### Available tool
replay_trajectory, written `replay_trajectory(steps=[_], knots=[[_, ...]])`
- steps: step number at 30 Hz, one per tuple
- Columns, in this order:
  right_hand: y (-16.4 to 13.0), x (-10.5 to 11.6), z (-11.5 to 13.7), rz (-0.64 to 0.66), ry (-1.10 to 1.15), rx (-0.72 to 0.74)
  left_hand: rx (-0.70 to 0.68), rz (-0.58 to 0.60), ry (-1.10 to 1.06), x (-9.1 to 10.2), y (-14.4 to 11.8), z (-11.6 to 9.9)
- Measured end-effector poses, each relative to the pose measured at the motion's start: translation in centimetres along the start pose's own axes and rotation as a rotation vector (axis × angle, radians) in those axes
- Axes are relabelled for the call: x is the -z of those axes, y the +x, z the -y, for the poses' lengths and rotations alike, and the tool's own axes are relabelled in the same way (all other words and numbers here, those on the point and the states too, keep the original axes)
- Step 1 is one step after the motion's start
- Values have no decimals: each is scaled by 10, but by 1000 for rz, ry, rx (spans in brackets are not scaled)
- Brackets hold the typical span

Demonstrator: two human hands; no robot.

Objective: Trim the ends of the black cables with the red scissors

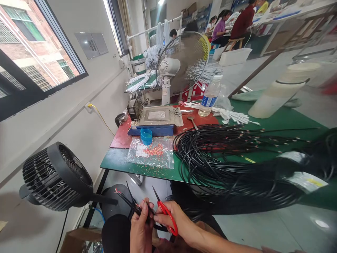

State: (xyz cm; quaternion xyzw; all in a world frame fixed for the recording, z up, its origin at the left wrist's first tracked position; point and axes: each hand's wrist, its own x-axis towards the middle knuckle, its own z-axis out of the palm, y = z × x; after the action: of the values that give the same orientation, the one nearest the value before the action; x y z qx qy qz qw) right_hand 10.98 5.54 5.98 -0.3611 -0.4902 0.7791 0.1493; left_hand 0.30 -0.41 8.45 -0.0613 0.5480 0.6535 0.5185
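Note:
Several black cables with reddish stripped wire ends are pinched in my left hand, above my lap. Close beside it, my right hand is closed around red-handled scissors. Their pointed blade aims up and away from me. The right fingertips meet the cables near the left thumb, but the exact contact point is hard to see. On the green table ahead lies a large coil of black cables. Red wire scraps are scattered over a clear plastic bag by the table's near edge.
A solder pot-like heater with a blue base stands behind a small blue cup. A water bottle and a large pale bottle stand farther back. A black fan is at left; a larger fan stands beyond the table.

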Motion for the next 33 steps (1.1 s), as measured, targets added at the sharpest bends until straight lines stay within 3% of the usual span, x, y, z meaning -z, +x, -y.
replay_trajectory(steps=[3, 8, 11, 19, 24, 33], knots=[[3, 2, 0, 19, -147, 26, 23, -38, 23, 3, 1, 1], [-3, 18, 19, 10, -725, 265, -6, -6, 108, 7, 3, -1], [-9, 27, 29, 48, -939, 293, -7, -2, 112, 5, 1, -4], [-6, 30, 24, 111, -1012, 235, 31, -23, 195, 3, -5, -4], [-7, 34, 30, 108, -1043, 246, -27, 52, 272, 2, -3, -2], [-5, 40, 29, 89, -1114, 272, -64, 64, 355, 2, 3, 1]])
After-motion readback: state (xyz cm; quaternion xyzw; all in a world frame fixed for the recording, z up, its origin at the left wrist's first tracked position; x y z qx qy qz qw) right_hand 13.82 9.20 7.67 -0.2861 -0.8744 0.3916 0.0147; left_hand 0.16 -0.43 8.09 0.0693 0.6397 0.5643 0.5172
